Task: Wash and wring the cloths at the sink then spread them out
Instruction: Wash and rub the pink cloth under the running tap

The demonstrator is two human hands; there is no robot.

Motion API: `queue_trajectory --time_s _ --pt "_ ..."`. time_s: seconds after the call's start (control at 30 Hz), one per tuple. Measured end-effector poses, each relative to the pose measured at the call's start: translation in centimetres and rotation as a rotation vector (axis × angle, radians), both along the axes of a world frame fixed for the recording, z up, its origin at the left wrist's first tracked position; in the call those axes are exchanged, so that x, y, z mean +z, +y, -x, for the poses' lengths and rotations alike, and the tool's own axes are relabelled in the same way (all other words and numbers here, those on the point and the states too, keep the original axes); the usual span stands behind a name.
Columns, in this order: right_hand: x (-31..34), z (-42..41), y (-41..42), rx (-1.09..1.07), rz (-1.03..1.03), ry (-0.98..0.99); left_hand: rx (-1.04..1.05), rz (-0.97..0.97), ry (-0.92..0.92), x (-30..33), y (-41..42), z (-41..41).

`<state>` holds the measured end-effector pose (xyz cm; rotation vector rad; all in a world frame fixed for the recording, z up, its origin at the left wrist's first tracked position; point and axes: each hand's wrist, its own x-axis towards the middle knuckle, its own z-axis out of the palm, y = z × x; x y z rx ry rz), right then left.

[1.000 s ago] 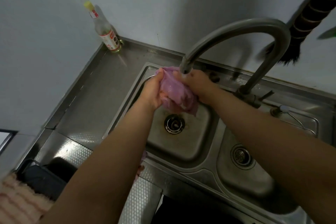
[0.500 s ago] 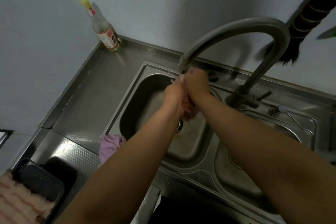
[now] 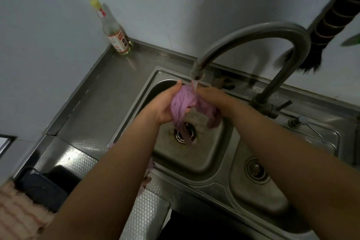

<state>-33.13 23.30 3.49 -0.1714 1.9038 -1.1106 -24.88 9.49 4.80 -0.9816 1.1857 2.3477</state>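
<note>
Fingers (image 3: 176, 88) of the left hand (image 3: 163, 104) curl round one end of a bunched purple cloth (image 3: 184, 101), while the right hand (image 3: 211, 96) grips the other end, its own fingers hidden behind the fabric so how tightly they close cannot be told. The cloth hangs between both hands directly under the tap (image 3: 196, 72), whose thin stream lands on its top fold, above the left basin of the sink (image 3: 194, 161); a twisted tail trails down over the drain (image 3: 185, 134).

Soaked, the cloth looks soft, limp and heavier than it would be dry, likely a little slippery where it is wettest. A firm hold on the two gathered ends, as here, should serve for wringing; pinching a loose fold would probably let it slide.

A scrap of what may be a second cloth (image 3: 151, 165) shows at the sink's front rim, mostly hidden behind the left forearm. A bottle (image 3: 115, 35) stands in the worktop's (image 3: 109, 91) far-left corner, and a brush (image 3: 315, 45) hangs on the wall behind the tap.
</note>
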Motion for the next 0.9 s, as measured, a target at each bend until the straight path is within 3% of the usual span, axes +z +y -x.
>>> queue_trajectory --time_s 0.1,0.27,0.4,0.53,0.6,0.73,0.9 --pt "0.5 0.6 1.0 0.048 0.129 -0.107 -0.141 0.037 0.022 -0.3 -1.3 -0.4" --pt "0.5 1.4 0.4 -0.101 0.137 0.084 -0.278 0.098 0.083 -1.1 -1.8 -0.5" --pt "0.9 2.4 0.6 -0.183 0.187 0.154 -0.389 0.313 0.02 -1.7 -2.6 -1.3" --pt "0.7 2.6 0.1 -0.379 0.295 0.019 -0.382 0.259 0.123 -1.6 -2.2 -1.7" --pt "1.2 2.5 -0.4 -0.505 0.375 -0.109 -0.42 0.327 0.141 -1.9 -1.7 -1.7" --pt "2.1 2.7 -0.8 -0.549 0.483 -0.307 -0.24 0.391 0.067 -3.5 -1.4 -2.0" --pt "2.6 3.3 -0.1 -0.533 0.471 -0.442 0.019 0.258 0.031 -3.1 -1.8 -2.7"
